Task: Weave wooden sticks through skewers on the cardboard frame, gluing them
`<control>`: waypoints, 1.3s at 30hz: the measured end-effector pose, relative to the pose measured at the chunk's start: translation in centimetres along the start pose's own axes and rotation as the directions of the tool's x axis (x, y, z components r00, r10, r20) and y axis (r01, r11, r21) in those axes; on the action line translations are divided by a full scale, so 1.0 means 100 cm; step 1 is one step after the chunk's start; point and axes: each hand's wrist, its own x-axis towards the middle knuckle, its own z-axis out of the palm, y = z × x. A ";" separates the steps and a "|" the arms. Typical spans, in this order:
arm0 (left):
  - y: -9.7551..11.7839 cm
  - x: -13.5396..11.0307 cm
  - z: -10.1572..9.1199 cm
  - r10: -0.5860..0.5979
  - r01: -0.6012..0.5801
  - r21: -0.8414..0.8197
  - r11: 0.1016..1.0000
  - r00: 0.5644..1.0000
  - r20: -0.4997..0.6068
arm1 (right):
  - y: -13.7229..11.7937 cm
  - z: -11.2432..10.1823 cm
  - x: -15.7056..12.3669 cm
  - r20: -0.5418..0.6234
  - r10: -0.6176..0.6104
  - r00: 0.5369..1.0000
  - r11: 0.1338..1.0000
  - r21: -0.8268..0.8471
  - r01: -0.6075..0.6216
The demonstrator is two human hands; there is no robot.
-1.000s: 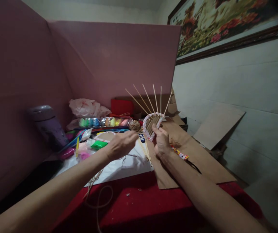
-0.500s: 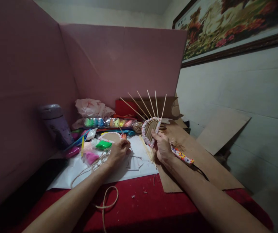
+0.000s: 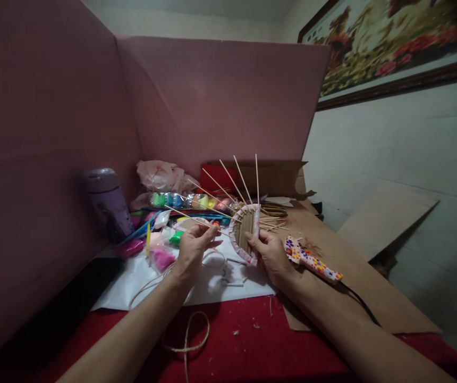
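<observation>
My right hand (image 3: 270, 256) grips the lower edge of a round cardboard disc (image 3: 244, 233) with a pale wrapped rim. Several thin wooden skewers (image 3: 234, 183) fan out of the disc upward and to the left. My left hand (image 3: 192, 249) is closed in a pinch just left of the disc, holding one long skewer and touching jute twine (image 3: 186, 340) that trails down over the red cloth. A glue gun with a flowered handle (image 3: 312, 260) lies just right of my right hand.
A purple flask (image 3: 107, 202) stands at the left by the pink partition (image 3: 220, 101). Behind the disc lie packets of coloured clay (image 3: 184, 201), plastic bags and loose skewers (image 3: 272, 221). White paper (image 3: 141, 276) and brown cardboard (image 3: 356, 282) cover the red tabletop.
My left hand dropped to the table, then rose to the disc with a skewer and twine. My right hand lowered and turned the disc more edge-on. The camera view swung left.
</observation>
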 end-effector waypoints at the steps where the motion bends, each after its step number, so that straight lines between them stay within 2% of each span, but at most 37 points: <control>1: -0.001 0.000 0.000 -0.016 0.016 -0.014 1.000 1.000 -0.013 | 0.000 0.001 -0.001 0.013 0.017 1.000 1.000 -0.005 -0.017; 7: -0.010 0.001 0.000 -0.085 0.079 -0.111 0.991 0.995 -0.050 | 0.006 -0.002 -0.002 0.031 0.015 0.999 0.991 -0.136 -0.011; 15: -0.012 0.001 0.002 -0.129 0.107 -0.174 0.979 0.984 -0.125 | 0.007 0.001 -0.004 0.037 0.070 0.997 0.993 -0.094 -0.066; 22: -0.013 0.000 0.003 -0.135 0.114 -0.159 0.981 0.983 -0.128 | 0.014 -0.004 0.000 0.063 -0.027 0.998 0.971 -0.235 0.041; 39: -0.011 -0.002 0.003 -0.160 0.139 -0.163 0.977 0.979 -0.123 | 0.014 -0.002 -0.001 0.041 -0.035 0.999 0.963 -0.265 0.045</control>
